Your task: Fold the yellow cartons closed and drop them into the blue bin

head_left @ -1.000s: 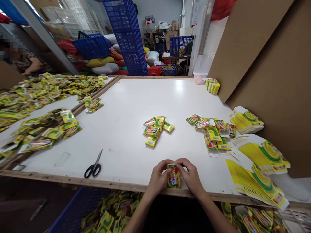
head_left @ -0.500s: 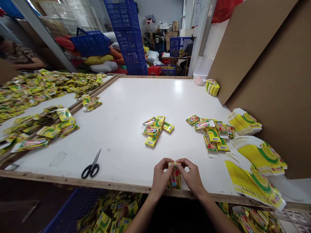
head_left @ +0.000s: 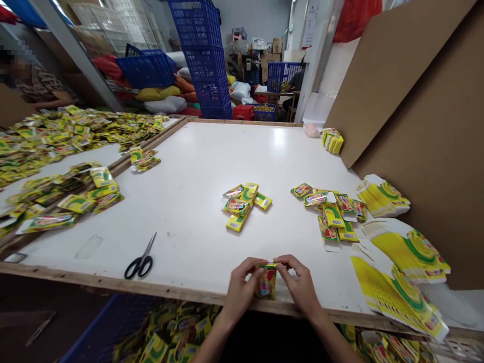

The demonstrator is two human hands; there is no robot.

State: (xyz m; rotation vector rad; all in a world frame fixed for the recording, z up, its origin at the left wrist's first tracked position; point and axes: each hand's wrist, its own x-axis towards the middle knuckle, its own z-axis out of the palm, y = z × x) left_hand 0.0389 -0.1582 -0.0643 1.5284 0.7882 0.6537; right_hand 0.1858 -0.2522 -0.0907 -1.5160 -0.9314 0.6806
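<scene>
A small yellow, green and red printed carton is upright at the near edge of the white table. My left hand grips its left side, with thumb in front and fingers behind. At the carton's top right corner, my right hand pinches with thumb and index finger. Beyond my hands is a small pile of similar cartons. Another loose group of cartons lies to the right, some with white end flaps open.
Flat, fanned carton blanks are stacked along the right edge. Black-handled scissors lie at front left. More packets cover the neighbouring table, where a person sits. Brown cardboard sheets lean at right. Blue crates stand behind.
My hands and the carton have shifted slightly left and toward me in the picture. The left hand has moved down the carton's side, and the hands are a little farther apart.
</scene>
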